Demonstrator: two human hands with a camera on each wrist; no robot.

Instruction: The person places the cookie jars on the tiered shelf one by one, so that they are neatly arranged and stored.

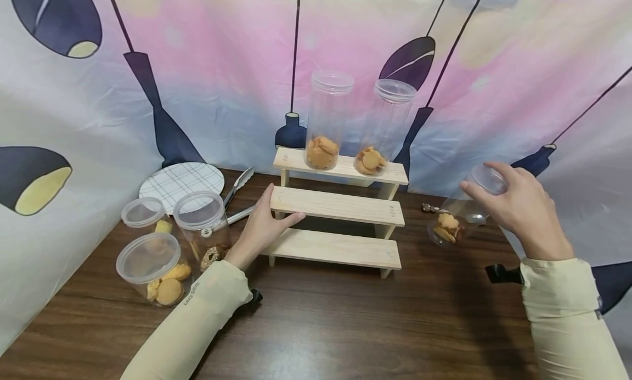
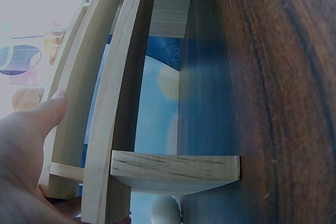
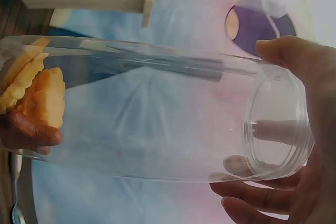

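A three-step wooden stand [image 1: 340,204] stands on the table. My left hand [image 1: 260,226] grips the left end of its middle step, thumb over the top; in the left wrist view the fingers of this hand [image 2: 26,150] pass partly behind the wood [image 2: 105,103]. At the right, my right hand [image 1: 525,210] holds a tall clear jar [image 1: 456,215] around its lidded top. The jar leans, with cookies at its bottom. In the right wrist view, thumb and fingers of the hand [image 3: 310,98] surround the top end of the jar [image 3: 157,114].
Two tall jars of cookies [image 1: 323,128] [image 1: 382,130] stand on the top step. Several wider lidded jars [image 1: 153,265] with snacks are at the left, near a round checked board [image 1: 181,182] and tongs [image 1: 239,185]. A metal utensil [image 1: 476,219] lies behind the held jar.
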